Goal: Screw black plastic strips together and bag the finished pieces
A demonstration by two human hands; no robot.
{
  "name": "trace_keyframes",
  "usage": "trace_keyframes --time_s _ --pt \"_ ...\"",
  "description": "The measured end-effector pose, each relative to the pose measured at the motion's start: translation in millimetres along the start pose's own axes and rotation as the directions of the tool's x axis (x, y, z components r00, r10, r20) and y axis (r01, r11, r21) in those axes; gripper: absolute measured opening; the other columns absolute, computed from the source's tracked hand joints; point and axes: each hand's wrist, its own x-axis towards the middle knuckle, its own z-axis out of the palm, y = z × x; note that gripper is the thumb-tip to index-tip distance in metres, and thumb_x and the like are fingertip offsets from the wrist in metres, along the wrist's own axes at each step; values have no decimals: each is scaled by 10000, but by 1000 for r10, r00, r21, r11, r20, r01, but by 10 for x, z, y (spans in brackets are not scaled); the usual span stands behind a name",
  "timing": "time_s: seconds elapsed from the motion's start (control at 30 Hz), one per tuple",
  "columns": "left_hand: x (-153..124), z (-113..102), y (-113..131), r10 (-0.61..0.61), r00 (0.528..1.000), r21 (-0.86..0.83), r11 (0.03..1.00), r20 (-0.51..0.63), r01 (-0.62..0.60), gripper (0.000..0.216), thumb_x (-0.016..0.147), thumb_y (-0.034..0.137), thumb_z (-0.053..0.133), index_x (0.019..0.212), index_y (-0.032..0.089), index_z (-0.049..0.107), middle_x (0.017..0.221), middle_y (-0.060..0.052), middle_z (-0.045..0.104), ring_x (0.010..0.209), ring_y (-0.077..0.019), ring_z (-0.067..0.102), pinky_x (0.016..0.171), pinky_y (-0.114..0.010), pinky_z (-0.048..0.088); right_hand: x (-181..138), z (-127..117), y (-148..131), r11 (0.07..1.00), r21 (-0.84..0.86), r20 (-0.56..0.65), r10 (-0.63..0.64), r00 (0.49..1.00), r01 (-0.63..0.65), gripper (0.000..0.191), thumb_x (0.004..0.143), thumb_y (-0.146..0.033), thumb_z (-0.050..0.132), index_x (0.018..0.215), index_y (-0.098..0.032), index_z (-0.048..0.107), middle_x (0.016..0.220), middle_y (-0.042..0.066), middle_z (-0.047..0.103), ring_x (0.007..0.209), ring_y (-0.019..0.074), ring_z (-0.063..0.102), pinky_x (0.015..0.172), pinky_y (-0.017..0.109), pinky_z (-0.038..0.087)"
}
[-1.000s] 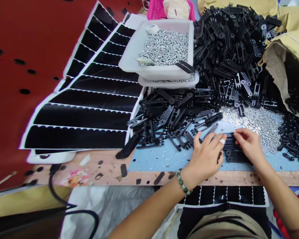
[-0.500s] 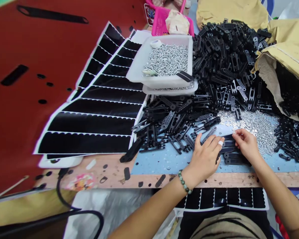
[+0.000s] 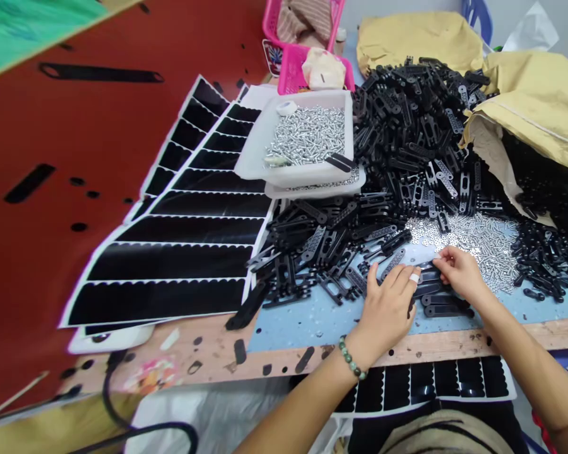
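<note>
My left hand (image 3: 389, 302) lies with its fingers stretched out over the left ends of a row of flat black plastic links (image 3: 447, 306) on the blue mat. A white band is round one finger, and a beaded bracelet is on the wrist. Something black shows under the palm, mostly hidden. At the far end of the row, my right hand (image 3: 459, 272) has thumb and forefinger pinched at the right end of a black plastic link (image 3: 428, 265). Just beyond the hands are loose small silver pins (image 3: 487, 246) and silver nuts (image 3: 423, 231).
A large pile of black links (image 3: 407, 120) covers the back, beside a torn yellow sack (image 3: 539, 107). A white tub (image 3: 253, 148) of silver pins stands left of it. Sheets of black stickers (image 3: 170, 258) lean left against a red panel (image 3: 99, 145). Small black parts (image 3: 549, 258) lie right.
The view has shifted, so most of the scene sits slightly lower and further left. Both hands keep nearly the same pose over the row of links.
</note>
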Motion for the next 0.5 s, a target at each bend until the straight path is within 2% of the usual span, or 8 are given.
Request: trace_keyframes --time_s 0.1,0.17,0.3,0.5 --pt "-1 10 5 3 1000 3 1000 -13 -3 455 829 155 495 1284 156 511 1287 -113 574 1209 -273 492 1131 -601 83 -22 18 46 984 172 12 38 999 -40 230 739 -440 575 769 -215 537 470 -44 557 402 143 536 456 246 432" --pt "-1 21 13 5 1000 8 1000 -23 -5 452 826 156 498 1277 154 517 1280 -113 579 1201 -273 498 1136 -600 64 -36 33 49 982 186 -10 33 999 -31 246 742 -453 579 771 -212 536 469 -44 558 402 139 535 448 238 423" --pt "9 38 36 -4 999 35 999 -33 5 453 821 177 526 1273 144 526 1268 -115 587 1174 -276 516 1141 -599 63 -47 43 2 999 47 -60 2 998 1 210 754 -426 556 743 -217 544 464 -37 562 402 146 535 448 248 418" --pt "37 32 43 -4 1000 58 998 -19 6 467 812 214 564 1276 158 537 1258 -125 589 1144 -294 533 1126 -602 134 -25 29 -49 991 -128 -76 -53 996 43 165 755 -375 524 701 -220 545 472 -20 568 449 172 567 487 271 428"
